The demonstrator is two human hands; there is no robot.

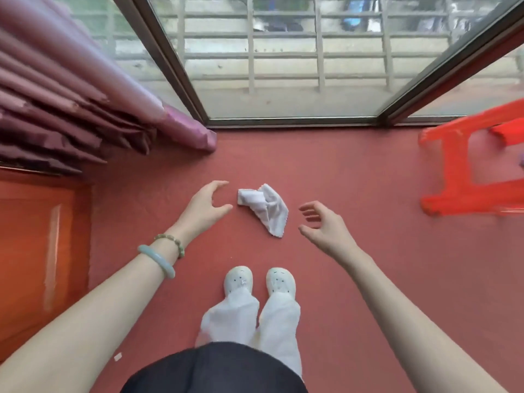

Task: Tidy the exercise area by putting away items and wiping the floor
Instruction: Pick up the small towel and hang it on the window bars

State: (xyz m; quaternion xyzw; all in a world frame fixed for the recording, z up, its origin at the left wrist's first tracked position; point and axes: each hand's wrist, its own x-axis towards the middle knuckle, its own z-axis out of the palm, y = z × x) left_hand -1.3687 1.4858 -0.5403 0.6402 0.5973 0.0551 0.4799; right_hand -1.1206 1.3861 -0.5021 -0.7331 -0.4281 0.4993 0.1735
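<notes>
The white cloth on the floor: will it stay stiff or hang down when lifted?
The white cloth lies crumpled in soft folds, so it will probably hang limp. It looks thin, so likely very light. Pushed along the red floor, it would probably bunch up.

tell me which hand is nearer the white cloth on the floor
Left, by a little. The left hand is open just left of the white cloth, thumb nearly at its edge; the right hand is open on its right, with a wider gap.
</notes>
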